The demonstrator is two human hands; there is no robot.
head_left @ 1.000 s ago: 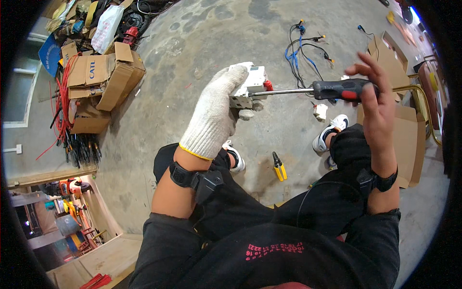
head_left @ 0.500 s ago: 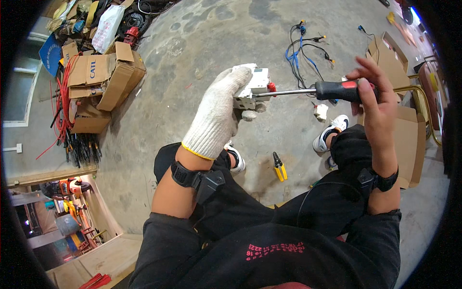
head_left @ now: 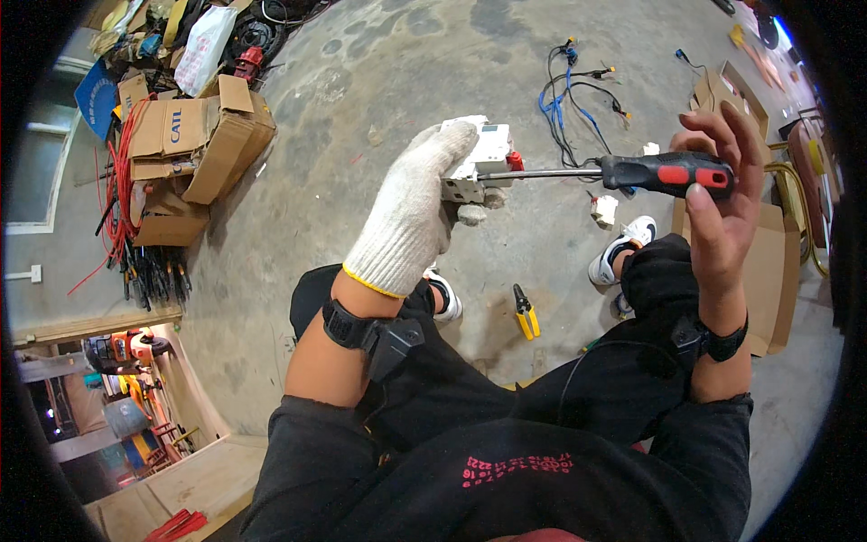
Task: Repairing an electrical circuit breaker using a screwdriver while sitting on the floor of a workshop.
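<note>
Even, soft daylight falls on the concrete floor (head_left: 379,81) with faint shadows; the centre is sharp, while edges bend and darken to black.

At frame centre, the gloved left hand (head_left: 411,212) grips a white electrical box (head_left: 477,161). The bare right hand (head_left: 718,203), at right, holds a screwdriver (head_left: 623,172) whose tip meets the box. Yellow pliers (head_left: 526,313) lie on the floor below.

— What's worn on the hands?
— A white knit glove with a yellow cuff on the left hand (head_left: 411,212); the right hand (head_left: 718,203) is bare.
— And elsewhere?
— Black wrist straps, black pushed-up sleeves, pink chest print, white sneakers.
</note>
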